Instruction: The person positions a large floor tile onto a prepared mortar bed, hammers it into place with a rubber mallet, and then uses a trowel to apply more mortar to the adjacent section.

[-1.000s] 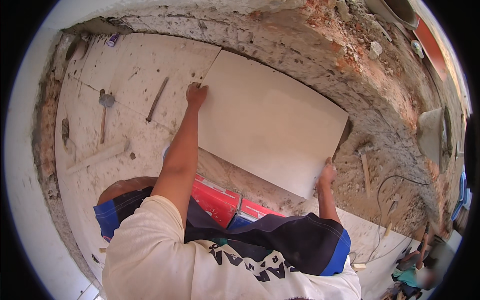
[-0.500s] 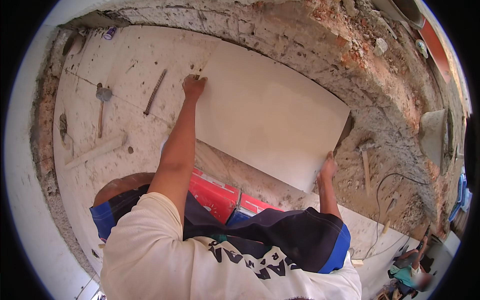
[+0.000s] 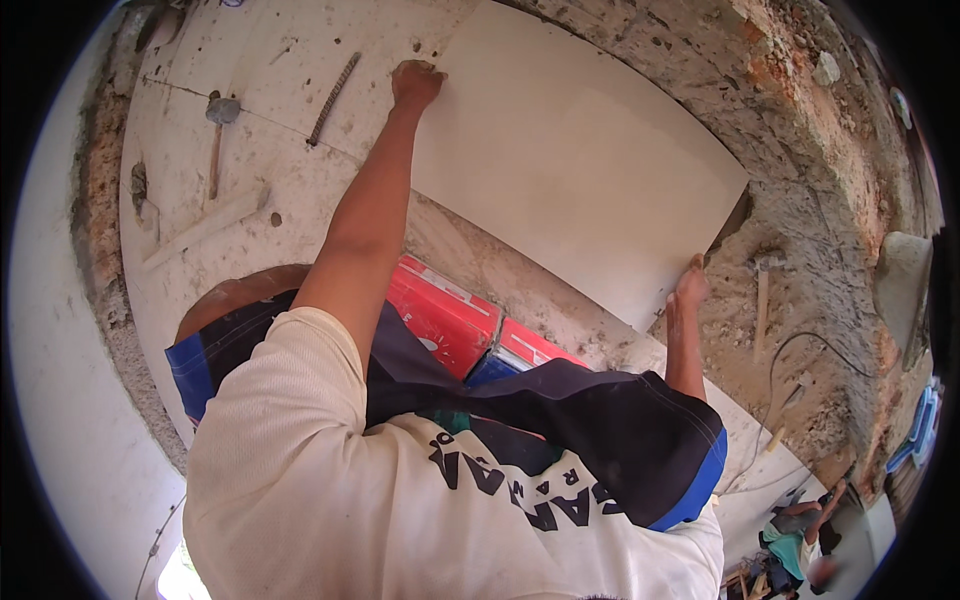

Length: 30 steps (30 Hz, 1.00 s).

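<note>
Large cream floor tile (image 3: 585, 150): I find it lying broadly flat ahead of the person, its left edge at the dusty laid tiles (image 3: 300, 195), its far edge along the rough masonry (image 3: 690, 80), and its right edge beside loose rubble and soil (image 3: 735, 325). From my remote view I cannot tell whether its left edge touches its neighbour or stands slightly apart. The left hand (image 3: 418, 84) is at the left edge with fingers curled in a fist-like shape; I cannot tell whether they grip the rim. The right hand (image 3: 692, 283) is at the right edge near the closest corner; its fingertips are partly hidden, so I cannot tell whether they hook beneath. On handling, I judge the slab heavy for its thinness, stiff and brittle, with corners liable to chip and a smooth, perhaps dusty face that offers little purchase. The sound hold, in my assessment, is on opposite edges, inboard of the corners, with both sides kept level to avoid bending. Noted nearby: a mallet (image 3: 224, 110) and a ribbed steel bar (image 3: 333, 98) on the left, a hammer (image 3: 763, 300) on the soil at right, and red boxes (image 3: 445, 310) before the person.
</note>
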Available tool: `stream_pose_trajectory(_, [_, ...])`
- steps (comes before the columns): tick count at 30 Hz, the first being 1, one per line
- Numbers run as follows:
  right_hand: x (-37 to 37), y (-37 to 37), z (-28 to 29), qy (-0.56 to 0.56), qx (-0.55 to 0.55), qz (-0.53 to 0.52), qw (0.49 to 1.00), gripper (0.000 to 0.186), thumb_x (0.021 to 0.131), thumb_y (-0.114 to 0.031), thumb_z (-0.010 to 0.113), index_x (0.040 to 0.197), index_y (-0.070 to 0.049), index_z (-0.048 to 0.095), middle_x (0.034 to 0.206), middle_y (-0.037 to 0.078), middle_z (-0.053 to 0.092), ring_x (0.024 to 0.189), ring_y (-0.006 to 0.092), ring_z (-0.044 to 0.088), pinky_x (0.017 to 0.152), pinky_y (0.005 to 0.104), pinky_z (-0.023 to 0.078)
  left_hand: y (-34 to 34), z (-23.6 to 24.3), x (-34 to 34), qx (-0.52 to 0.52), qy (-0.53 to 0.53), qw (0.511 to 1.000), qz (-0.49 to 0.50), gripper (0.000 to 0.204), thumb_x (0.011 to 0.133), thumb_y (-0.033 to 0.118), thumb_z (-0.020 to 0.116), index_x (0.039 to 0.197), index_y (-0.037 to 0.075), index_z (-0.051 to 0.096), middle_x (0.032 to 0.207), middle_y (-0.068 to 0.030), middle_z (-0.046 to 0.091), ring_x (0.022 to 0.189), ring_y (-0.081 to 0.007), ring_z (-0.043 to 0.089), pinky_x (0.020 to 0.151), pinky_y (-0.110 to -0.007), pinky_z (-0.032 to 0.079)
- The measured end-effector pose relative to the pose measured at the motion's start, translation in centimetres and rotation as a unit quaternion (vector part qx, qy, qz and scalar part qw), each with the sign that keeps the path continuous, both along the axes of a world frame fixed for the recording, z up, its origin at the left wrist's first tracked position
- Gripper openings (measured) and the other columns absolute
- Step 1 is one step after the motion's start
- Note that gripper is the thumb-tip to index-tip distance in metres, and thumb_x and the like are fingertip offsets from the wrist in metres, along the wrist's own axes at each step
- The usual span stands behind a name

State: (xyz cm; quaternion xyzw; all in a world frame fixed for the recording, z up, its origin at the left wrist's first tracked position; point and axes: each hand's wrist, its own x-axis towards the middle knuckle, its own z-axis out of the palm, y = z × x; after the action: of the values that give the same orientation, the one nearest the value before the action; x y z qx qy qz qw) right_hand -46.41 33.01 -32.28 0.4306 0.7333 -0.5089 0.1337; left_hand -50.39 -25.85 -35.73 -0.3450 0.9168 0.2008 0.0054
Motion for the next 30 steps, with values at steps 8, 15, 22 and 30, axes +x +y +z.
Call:
stream_pose_trajectory(8, [0.2, 1.1, -2.6, 0.056, -0.046, 0.008, 0.997, 0.052, 0.098, -0.039, 0.049, 0.110, 0.011, 0.059, 0.104, 0.014, 0.065, 0.088, 0.0236, 0.060, 0.079, 0.0346, 0.048, -0.2, 1.7, -1.0, 0.052, -0.083, 0.995, -0.017, 0.049, 0.071, 0.034, 0.078, 0.108, 0.004, 0.068, 0.116, -0.0145, 0.064, 0.110, -0.0273, 0.060, 0.095, -0.034, 0.048])
stream_pose_trajectory(15, [-0.5, 4.4, -5.2, 0.035, -0.064, 0.056, 0.996, 0.051, 0.100, -0.037, 0.047, 0.122, 0.009, 0.053, 0.117, 0.016, 0.062, 0.100, 0.0249, 0.061, 0.087, 0.0348, 0.049, 0.2, 2.4, -0.6, -0.005, -0.137, 0.988, -0.074, 0.052, 0.067, 0.039, 0.081, 0.105, 0.004, 0.068, 0.120, -0.0111, 0.062, 0.115, -0.0243, 0.055, 0.099, -0.032, 0.044])
stream_pose_trajectory(22, [0.0, 0.7, 0.1, 0.028, 0.038, 0.125, 0.991, 0.041, 0.096, -0.036, 0.057, 0.098, 0.004, 0.060, 0.083, 0.008, 0.062, 0.077, 0.0176, 0.055, 0.069, 0.0334, 0.045, -2.2, 1.8, 3.2, -0.038, -0.149, 0.982, -0.109, 0.041, 0.071, 0.035, 0.078, 0.099, 0.006, 0.072, 0.100, -0.0097, 0.070, 0.096, -0.0192, 0.065, 0.088, -0.032, 0.049])
stream_pose_trajectory(30, [0.1, 2.7, -0.5, 0.041, 0.052, 0.223, 0.973, 0.053, 0.093, -0.045, 0.059, 0.105, 0.006, 0.060, 0.098, 0.012, 0.064, 0.090, 0.0216, 0.058, 0.081, 0.0345, 0.045, -3.4, 1.1, 3.1, 0.058, -0.162, 0.981, -0.090, 0.042, 0.071, 0.037, 0.077, 0.107, 0.016, 0.072, 0.109, -0.0035, 0.069, 0.109, -0.0198, 0.060, 0.102, -0.036, 0.038])
